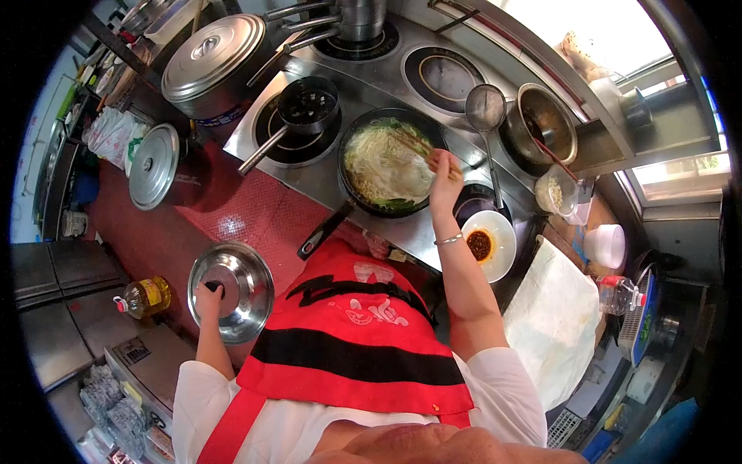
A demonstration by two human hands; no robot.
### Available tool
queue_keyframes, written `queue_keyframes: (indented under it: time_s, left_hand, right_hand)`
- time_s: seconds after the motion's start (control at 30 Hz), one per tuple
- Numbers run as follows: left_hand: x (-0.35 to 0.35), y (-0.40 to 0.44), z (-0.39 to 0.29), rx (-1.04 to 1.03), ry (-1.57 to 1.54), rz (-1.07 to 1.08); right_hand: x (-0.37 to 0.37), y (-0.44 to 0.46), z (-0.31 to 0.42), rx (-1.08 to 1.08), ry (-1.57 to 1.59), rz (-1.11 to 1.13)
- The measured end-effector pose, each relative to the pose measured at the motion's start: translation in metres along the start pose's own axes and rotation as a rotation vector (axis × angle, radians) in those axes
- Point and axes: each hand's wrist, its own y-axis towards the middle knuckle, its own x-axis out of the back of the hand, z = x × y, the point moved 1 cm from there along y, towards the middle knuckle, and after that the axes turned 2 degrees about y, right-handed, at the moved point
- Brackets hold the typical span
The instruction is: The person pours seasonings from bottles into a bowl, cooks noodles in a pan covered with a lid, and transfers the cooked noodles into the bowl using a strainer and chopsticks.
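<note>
My right hand [445, 179] is closed around a pair of wooden chopsticks [415, 143], their tips down among the noodles [379, 164]. The noodles lie in pale broth with green leaves, inside a black frying pan [343, 172] on the stove. Off to the left, my left hand [209, 300] grips the dark knob of a shiny metal lid [246, 282], which hangs over the red floor, away from the pan. Just right of my right forearm sits a white bowl [502, 246] with dark reddish sauce in it.
A small saucepan [308, 104] rests on the burner left of the pan. Behind it stands a large lidded pot [210, 62]. A strainer ladle [486, 108] and a steel pot [568, 124] are at the right. An oil bottle [145, 298] stands at the lower left.
</note>
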Motion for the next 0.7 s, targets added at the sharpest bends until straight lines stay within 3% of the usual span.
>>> queue_keyframes:
  time_s: [0.13,0.2,0.37,0.47,0.57,0.63,0.7]
  left_hand:
    - [0.003,-0.006,-0.005,0.000,-0.013,0.021]
    - [-0.010,0.001,0.002,-0.002,-0.016,0.011]
    - [-0.022,0.004,0.011,0.003,-0.033,0.022]
    - [-0.039,0.012,0.023,0.007,-0.001,0.032]
    - [-0.044,0.011,0.028,0.022,-0.003,0.037]
    - [-0.045,0.011,0.029,0.011,0.021,0.073]
    - [-0.046,0.009,0.028,0.002,0.004,0.070]
  right_hand:
    - [-0.008,-0.014,-0.032,-0.061,-0.066,0.260]
    - [-0.007,-0.022,-0.041,-0.026,-0.279,0.393]
    - [0.018,-0.020,0.002,0.096,-0.508,0.317]
    - [0.023,-0.013,0.046,0.233,-0.936,0.231]
    - [0.017,-0.007,0.075,0.349,-0.959,0.163]
    - [0.007,0.000,0.071,0.252,-0.842,0.181]
    - [-0.010,0.006,0.057,0.217,-0.449,0.353]
